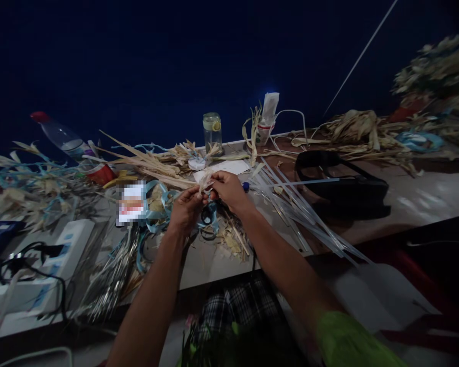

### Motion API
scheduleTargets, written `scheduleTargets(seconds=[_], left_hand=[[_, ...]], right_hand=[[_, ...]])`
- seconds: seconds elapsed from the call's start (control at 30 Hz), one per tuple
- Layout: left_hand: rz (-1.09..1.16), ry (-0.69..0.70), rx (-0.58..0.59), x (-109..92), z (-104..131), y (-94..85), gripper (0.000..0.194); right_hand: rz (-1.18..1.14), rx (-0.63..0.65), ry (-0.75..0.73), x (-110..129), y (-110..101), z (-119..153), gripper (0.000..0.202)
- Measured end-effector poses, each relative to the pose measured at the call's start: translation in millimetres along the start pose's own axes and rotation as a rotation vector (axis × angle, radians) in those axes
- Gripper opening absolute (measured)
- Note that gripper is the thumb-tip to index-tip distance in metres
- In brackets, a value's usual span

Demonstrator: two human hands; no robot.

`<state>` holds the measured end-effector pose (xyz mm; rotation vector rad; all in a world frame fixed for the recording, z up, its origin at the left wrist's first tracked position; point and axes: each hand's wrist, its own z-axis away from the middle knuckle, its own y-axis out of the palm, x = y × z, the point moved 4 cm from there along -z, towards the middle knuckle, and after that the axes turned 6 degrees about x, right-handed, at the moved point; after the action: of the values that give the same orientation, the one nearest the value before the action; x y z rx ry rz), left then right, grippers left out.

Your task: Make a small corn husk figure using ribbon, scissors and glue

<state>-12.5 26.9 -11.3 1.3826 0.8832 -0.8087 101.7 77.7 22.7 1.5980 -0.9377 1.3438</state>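
Both hands meet over the middle of the table, close together. My left hand [186, 208] is closed, its fingertips pinching a small bunch of pale dried husk [205, 182]. From the right, my right hand [228, 189] pinches the same husk, its fingers bent against it. The husk stands up between the fingertips; its lower end is hidden by the fingers. Light blue ribbon [152, 211] lies in loops beside my left hand. Husk scraps [231, 239] are scattered below my hands, and a white sheet [233, 166] lies just behind them.
Clear sticks [302, 214] and a black strapped object [342, 188] lie right. A glass jar [213, 133] and a cup [263, 133] stand behind. At left are metal wires [109, 275], a power strip [67, 260], a tilted bottle [63, 137] and husk flowers [26, 196].
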Motion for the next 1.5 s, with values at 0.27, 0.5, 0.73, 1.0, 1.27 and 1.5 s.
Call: scheduleTargets(seconds=[0.27,0.5,0.73,1.0,1.27,1.5], left_hand=[[0.104,-0.023,0.026,0.3,-0.2,0.9,0.027],[0.149,-0.051,-0.016,-0.6,-0.5,-0.8,0.027],[0.127,-0.047,-0.042,2.2,-3.3,-4.4,0.027],[0.110,-0.043,-0.069,3.9,-4.1,-7.6,0.030],[0.131,-0.009,-0.067,2.4,-4.0,-8.7,0.030],[0.158,0.002,-0.090,1.1,-4.6,-8.8,0.027]], right_hand=[[0.041,0.014,-0.020,-2.0,1.3,-0.5,0.008],[-0.126,0.048,0.082,-1.3,5.3,3.9,0.010],[-0.205,0.101,0.186,-6.5,5.3,3.1,0.010],[-0.130,0.105,0.272,-4.3,0.3,3.4,0.004],[0.463,-0.021,0.146,19.5,-32.7,13.4,0.014],[1.266,-0.143,0.254,10.8,-80.5,40.7,0.032]])
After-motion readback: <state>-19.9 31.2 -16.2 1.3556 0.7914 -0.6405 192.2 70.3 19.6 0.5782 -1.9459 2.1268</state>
